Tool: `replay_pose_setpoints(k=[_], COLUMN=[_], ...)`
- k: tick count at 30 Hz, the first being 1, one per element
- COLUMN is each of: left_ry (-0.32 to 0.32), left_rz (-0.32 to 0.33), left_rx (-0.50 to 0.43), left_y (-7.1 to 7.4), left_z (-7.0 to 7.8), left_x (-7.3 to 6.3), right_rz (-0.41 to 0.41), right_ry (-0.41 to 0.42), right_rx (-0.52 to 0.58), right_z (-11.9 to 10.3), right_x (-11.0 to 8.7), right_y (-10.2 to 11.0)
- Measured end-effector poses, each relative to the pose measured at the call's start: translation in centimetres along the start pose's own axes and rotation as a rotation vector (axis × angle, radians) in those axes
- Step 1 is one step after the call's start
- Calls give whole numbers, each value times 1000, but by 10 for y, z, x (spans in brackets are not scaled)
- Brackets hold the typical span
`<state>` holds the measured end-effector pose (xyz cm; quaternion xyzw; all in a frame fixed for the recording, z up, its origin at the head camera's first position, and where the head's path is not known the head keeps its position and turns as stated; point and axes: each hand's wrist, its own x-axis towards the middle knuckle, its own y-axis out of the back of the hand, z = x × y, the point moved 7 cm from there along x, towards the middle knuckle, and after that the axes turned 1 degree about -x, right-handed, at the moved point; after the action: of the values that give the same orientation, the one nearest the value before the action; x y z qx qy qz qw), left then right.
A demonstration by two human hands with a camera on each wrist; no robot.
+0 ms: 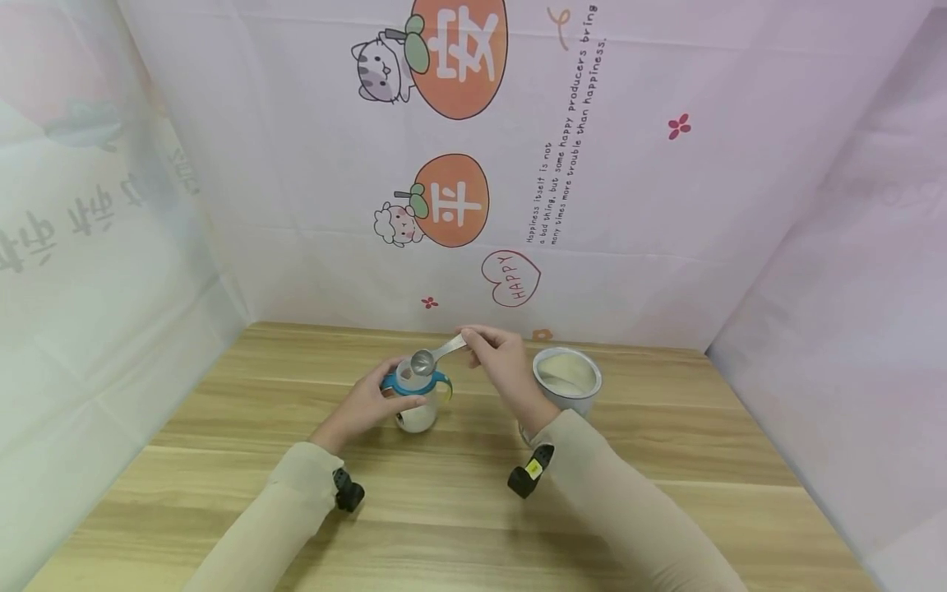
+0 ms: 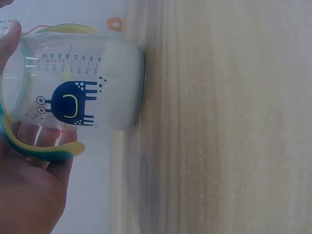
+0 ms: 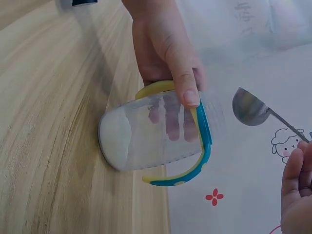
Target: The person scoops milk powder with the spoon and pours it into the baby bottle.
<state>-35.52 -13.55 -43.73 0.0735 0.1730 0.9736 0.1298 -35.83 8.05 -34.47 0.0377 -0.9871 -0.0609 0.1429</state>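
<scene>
Left hand (image 1: pixel 372 398) has a bottle (image 2: pixel 83 80) gripped, right hand (image 1: pixel 505 362) pinches a spoon (image 1: pixel 447 347), bowl (image 3: pixel 249 108) left of that grip, maybe over the bottle.

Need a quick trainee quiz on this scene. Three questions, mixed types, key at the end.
1. Multiple choice: which hand has the spoon?
A) left
B) right
C) neither

2. Fill in: the bottle is gripped by the ___ hand.

3. True or false: the spoon's bowl rests at the bottom of the bottle, inside the whitish contents.

Key:
1. B, the right hand holds it by the handle.
2. left; the left hand grips it near the handles.
3. False: the right-wrist view shows the bowl outside the bottle, just above its open mouth, well away from the whitish contents.
</scene>
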Motion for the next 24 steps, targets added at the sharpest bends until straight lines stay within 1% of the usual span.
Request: replay_pose_setpoints(k=[7,13,19,24], left_ry=[-15,-13,-22,-21], left_rz=[-10,-17,-31,-55], left_rx=[15,24,33,7], left_y=[0,0,1,0], left_z=[3,7,7,6], left_x=[2,2,3,4], right_rz=[5,5,7,-14], right_ry=[-18,-27,-27,-15], right_rx=[-17,-11,-7,5], right_z=[0,4,5,3], right_x=[-1,0,1,2], right_y=[3,5,9,10])
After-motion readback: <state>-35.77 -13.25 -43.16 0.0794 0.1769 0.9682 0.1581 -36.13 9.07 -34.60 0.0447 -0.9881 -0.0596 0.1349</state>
